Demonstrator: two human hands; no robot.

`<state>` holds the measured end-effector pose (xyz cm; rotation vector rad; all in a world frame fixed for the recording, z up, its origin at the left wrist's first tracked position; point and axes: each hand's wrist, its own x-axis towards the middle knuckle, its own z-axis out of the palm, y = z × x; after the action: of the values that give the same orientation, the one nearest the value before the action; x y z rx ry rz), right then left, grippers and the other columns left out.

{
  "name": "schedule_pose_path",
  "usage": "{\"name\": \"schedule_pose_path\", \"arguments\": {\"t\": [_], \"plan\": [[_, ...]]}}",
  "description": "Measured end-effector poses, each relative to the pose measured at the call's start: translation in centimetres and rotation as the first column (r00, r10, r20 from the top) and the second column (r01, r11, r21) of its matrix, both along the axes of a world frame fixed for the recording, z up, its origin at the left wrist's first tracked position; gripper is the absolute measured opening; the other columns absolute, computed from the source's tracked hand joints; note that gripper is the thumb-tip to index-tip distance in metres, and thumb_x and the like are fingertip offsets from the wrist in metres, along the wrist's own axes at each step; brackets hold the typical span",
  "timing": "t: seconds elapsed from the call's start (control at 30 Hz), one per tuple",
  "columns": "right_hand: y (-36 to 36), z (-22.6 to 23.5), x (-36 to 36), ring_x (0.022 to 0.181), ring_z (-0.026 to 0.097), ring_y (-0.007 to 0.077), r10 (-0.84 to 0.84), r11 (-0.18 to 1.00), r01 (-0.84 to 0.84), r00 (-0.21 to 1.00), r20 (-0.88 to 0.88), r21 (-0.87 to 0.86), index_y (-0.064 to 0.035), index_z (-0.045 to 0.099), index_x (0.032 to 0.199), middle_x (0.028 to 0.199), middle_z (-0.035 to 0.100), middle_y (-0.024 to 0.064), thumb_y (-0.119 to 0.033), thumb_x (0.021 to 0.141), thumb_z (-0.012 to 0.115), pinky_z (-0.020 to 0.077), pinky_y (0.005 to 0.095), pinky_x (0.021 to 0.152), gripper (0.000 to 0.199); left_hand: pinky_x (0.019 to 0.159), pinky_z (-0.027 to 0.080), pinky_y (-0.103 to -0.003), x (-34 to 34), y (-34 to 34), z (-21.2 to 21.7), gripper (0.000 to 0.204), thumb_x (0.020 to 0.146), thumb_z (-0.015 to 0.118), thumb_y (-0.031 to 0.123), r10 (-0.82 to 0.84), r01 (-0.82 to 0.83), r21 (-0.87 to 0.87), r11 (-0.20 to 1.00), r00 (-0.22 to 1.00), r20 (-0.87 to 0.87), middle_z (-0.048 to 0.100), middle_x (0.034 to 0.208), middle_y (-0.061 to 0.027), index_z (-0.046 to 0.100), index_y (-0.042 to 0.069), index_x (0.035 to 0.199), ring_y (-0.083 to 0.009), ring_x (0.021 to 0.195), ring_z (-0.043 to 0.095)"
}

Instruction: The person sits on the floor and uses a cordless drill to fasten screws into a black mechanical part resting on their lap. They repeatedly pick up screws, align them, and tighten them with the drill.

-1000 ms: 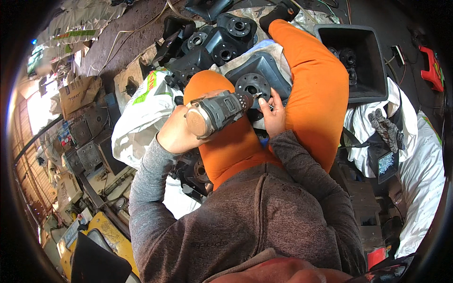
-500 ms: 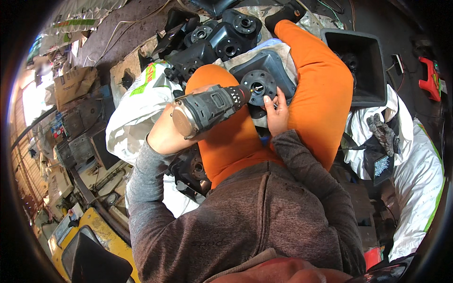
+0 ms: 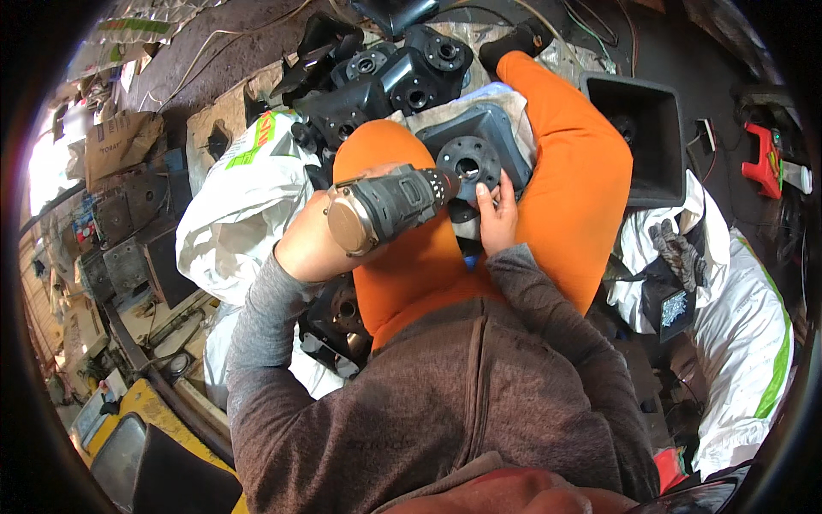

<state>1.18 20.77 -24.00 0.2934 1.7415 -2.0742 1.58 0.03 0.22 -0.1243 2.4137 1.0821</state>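
Note:
My left hand [image 3: 301, 246] is wrapped round a grey and black cordless drill [image 3: 387, 207]; the drill's body hides its fingers. The drill points right, and its tip is over the round black flange [image 3: 485, 154] of a plastic housing. I cannot tell whether the tip touches the flange. The flange has a central hole and smaller holes around it. My right hand [image 3: 498, 224] grips the flange's lower right edge between thumb and fingers. The housing's wide, rectangular black base [image 3: 511, 137] lies on a cloth between my orange-clad legs.
Several similar black housings [image 3: 415, 73] are heaped beyond my left knee. A white sack [image 3: 248, 231] lies to the left. On the right are a large open black housing [image 3: 638, 176], a grey glove [image 3: 676, 253], a box of small screws [image 3: 674, 308] and a red tool [image 3: 760, 158].
The drill has shifted slightly right, and its tip now sits a little lower against the flange. My right hand keeps its hold on the flange edge. The whole view has tilted slightly.

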Motion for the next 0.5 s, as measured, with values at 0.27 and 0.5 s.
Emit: {"name": "schedule_pose_path", "arguments": {"t": [0.27, 0.5], "plan": [[-0.3, 1.4, -1.5, 0.075, 0.049, 0.0034, -0.197, 0.976, 0.189, 0.978, 0.071, 0.108, -0.0020, 0.051, 0.131, 0.078, 0.049, -0.0052, -0.020, 0.097, 0.060, 0.0419, 0.0193, 0.067, 0.040, 0.097, 0.046, -0.034, 0.3, -0.7, 0.0, 0.056, 0.075, 0.072, 0.002, 0.060, -0.060, 0.009, 0.998, 0.998, -0.030, 0.060, 0.126, -0.0130, 0.054, 0.002, 0.128, -0.0246, 0.112, 0.060], [-1.3, -1.2, -7.0, 0.087, 0.059, 0.0177, -0.151, 0.949, 0.153, 0.988, -0.026, 0.275, -0.0017, 0.073, 0.088, 0.093, 0.067, 0.0066, -0.036, 0.094, 0.061, 0.0458, 0.0310, 0.082, 0.036, 0.099, 0.045, -0.035, 1.0, -2.0, -1.1, 0.057, 0.074, 0.073, 0.002, 0.077, -0.069, 0.097, 0.993, 0.994, -0.078, 0.058, 0.129, -0.0142, 0.054, 0.001, 0.128, -0.0251, 0.115, 0.059]]}}
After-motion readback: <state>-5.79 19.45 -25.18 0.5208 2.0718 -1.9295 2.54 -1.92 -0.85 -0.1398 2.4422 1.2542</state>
